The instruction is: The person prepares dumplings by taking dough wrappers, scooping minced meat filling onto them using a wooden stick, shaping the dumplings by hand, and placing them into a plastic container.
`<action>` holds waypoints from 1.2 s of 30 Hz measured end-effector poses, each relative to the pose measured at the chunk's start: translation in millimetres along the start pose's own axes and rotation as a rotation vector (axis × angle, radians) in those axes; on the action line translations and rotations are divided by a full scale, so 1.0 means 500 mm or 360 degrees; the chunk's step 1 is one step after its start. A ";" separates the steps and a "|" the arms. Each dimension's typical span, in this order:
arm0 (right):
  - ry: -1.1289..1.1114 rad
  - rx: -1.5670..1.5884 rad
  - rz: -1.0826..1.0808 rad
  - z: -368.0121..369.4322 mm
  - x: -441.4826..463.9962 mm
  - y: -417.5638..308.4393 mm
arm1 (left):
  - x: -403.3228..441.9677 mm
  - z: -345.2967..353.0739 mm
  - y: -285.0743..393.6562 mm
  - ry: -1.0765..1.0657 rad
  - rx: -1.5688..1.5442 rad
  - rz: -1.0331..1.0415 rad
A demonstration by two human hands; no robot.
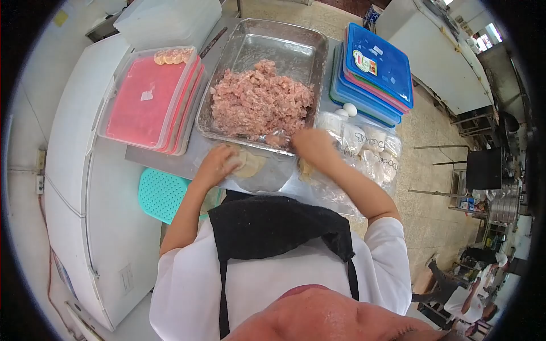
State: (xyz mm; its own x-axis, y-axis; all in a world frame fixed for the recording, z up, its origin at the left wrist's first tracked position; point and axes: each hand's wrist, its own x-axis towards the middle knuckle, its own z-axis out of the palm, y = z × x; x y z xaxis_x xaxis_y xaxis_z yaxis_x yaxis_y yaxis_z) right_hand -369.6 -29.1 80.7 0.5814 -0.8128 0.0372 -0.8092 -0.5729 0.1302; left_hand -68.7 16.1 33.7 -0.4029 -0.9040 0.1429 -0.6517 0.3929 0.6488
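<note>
My left hand point(219, 165) is at the near edge of the metal tray, its curled fingers on the rim of a thin, round dough wrapper point(251, 164). My right hand point(313, 148) reaches over the tray's near right corner beside the ground meat point(261, 101). Its fingers look drawn together, but the tips are partly hidden and what they hold does not show. The pinkish meat is heaped in the near part of the deep metal tray point(278, 42). Below my right wrist lies a yellowish piece point(307, 171), perhaps more dough, next to clear plastic.
Stacked plastic containers with a pinkish-red top point(145, 99) stand left; blue-lidded ones point(380, 62) stand right. Near the latter are white eggs point(349, 109) and bagged packs point(369, 145) with handwriting. A turquoise perforated basket point(162, 194) sits below the table's left edge. Another person point(463, 301) is far right.
</note>
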 end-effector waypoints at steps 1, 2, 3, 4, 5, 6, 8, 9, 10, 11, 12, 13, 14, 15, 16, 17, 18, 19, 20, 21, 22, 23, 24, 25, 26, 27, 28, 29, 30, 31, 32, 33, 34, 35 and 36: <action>-0.0057 0.0012 -0.0037 -0.005 -0.008 -0.030 | -0.005 0.007 -0.007 -0.0016 0.0105 0.0103; -0.0015 0.0071 -0.0084 -0.016 -0.012 -0.037 | -0.009 0.012 -0.017 -0.0007 0.0079 0.0126; -0.0063 0.0061 -0.0050 -0.033 -0.007 -0.023 | -0.012 0.015 -0.025 0.0004 0.0051 0.0151; -0.0115 0.0053 -0.0012 -0.049 -0.003 0.007 | -0.015 0.015 -0.031 0.0010 0.0019 0.0177; -0.0170 0.0042 0.0025 -0.055 -0.002 0.035 | -0.018 0.014 -0.038 0.0014 -0.0066 0.0130; -0.0111 -0.0020 0.0020 -0.051 -0.002 0.054 | -0.019 0.011 -0.040 0.0021 -0.0153 0.0079; -0.0112 0.0091 0.0010 -0.027 0.000 0.033 | -0.020 0.000 -0.042 0.0055 -0.0349 -0.0009; -0.0105 0.0143 0.0008 -0.010 0.003 0.018 | -0.017 -0.009 -0.039 0.0087 -0.0455 -0.0043; -0.0206 0.0258 0.0057 0.005 0.011 -0.018 | -0.013 -0.015 -0.040 0.0122 -0.0558 -0.0079; -0.0231 0.0366 0.0158 0.010 0.013 -0.042 | -0.009 -0.020 -0.045 0.0148 -0.0801 -0.0288; -0.0256 0.0473 0.0257 -0.010 0.022 -0.070 | -0.003 -0.027 -0.047 0.0176 -0.1043 -0.0498; -0.0280 0.0579 0.0352 -0.022 0.032 -0.085 | 0.004 -0.033 -0.047 0.0205 -0.1286 -0.0710; -0.0270 0.0835 0.0364 -0.018 0.033 -0.077 | 0.013 -0.038 -0.044 0.0307 -0.1758 -0.0823; -0.0260 0.0978 0.0367 -0.015 0.033 -0.070 | 0.029 -0.055 -0.023 0.0404 -0.2231 -0.0925; -0.0250 0.1122 0.0373 -0.013 0.033 -0.062 | 0.039 -0.066 -0.014 0.0494 -0.2706 -0.1018; -0.0239 0.1266 0.0384 -0.014 0.030 -0.053 | 0.040 -0.069 -0.019 0.0394 -0.2509 -0.0946; -0.0254 0.1168 0.0375 -0.022 0.029 -0.037 | 0.043 -0.069 -0.027 0.0292 -0.2311 -0.0873; -0.0272 0.1072 0.0371 -0.036 0.028 -0.017 | 0.045 -0.068 -0.032 0.0190 -0.2113 -0.0800; -0.0291 0.0979 0.0372 -0.049 0.027 -0.003 | 0.043 -0.070 -0.038 -0.0048 -0.1930 -0.0721; -0.0415 0.0739 0.0429 -0.062 0.026 0.005 | 0.039 -0.073 -0.045 -0.0282 -0.1739 -0.0635; -0.0539 0.0496 0.0480 -0.075 0.027 0.012 | 0.037 -0.075 -0.051 -0.0505 -0.1543 -0.0542; -0.0664 0.0249 0.0525 -0.084 0.027 0.013 | 0.037 -0.068 -0.054 -0.0614 -0.1291 -0.0339; -0.0667 0.0159 0.0554 -0.075 0.015 -0.004 | 0.038 -0.056 -0.056 -0.0710 -0.1037 -0.0138; -0.0563 0.0193 0.0495 -0.062 0.005 -0.025 | 0.040 -0.048 -0.053 -0.0798 -0.0779 0.0062; -0.0459 0.0225 0.0437 -0.048 -0.004 -0.046 | 0.041 -0.040 -0.047 -0.0774 -0.0560 0.0178; -0.0354 0.0256 0.0381 -0.047 -0.001 -0.065 | 0.039 -0.026 -0.051 -0.0709 -0.0666 0.0148; -0.0545 0.0295 0.0470 -0.057 0.013 -0.079 | 0.039 -0.010 -0.058 -0.0647 -0.0770 0.0120; -0.0491 0.0479 0.0493 -0.055 0.015 -0.078 | 0.042 0.002 -0.065 -0.0581 -0.0872 0.0093; -0.0433 0.0661 0.0507 -0.054 0.018 -0.079 | 0.048 -0.009 -0.058 -0.0659 -0.1000 -0.0009; -0.0372 0.0844 0.0512 -0.055 0.022 -0.080 | 0.054 -0.025 -0.052 -0.0733 -0.1125 -0.0117; -0.0252 0.1061 0.0610 -0.058 0.021 -0.083 | 0.061 -0.037 -0.047 -0.0806 -0.1246 -0.0228; -0.0127 0.1278 0.0705 -0.074 0.020 -0.090 | 0.070 -0.036 -0.048 -0.0751 -0.1576 -0.0399; 0.0001 0.1494 0.0799 -0.084 0.020 -0.093 | 0.082 -0.033 -0.048 -0.0691 -0.1904 -0.0573; 0.0076 0.1665 0.0884 -0.084 0.024 -0.092 | 0.096 -0.028 -0.045 -0.0623 -0.2231 -0.0751; 0.0150 0.1839 0.0967 -0.080 0.031 -0.092 | 0.119 -0.035 -0.025 -0.0453 -0.2742 -0.0812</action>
State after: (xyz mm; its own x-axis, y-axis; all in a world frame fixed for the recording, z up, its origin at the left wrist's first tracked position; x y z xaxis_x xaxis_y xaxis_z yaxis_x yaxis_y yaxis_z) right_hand -320.2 -11.1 115.0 0.0657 -0.9885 -0.1362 -0.5202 0.0825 -0.8500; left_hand -73.2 -45.7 47.2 -0.6041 -0.7411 -0.2928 0.5113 -0.6423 0.5709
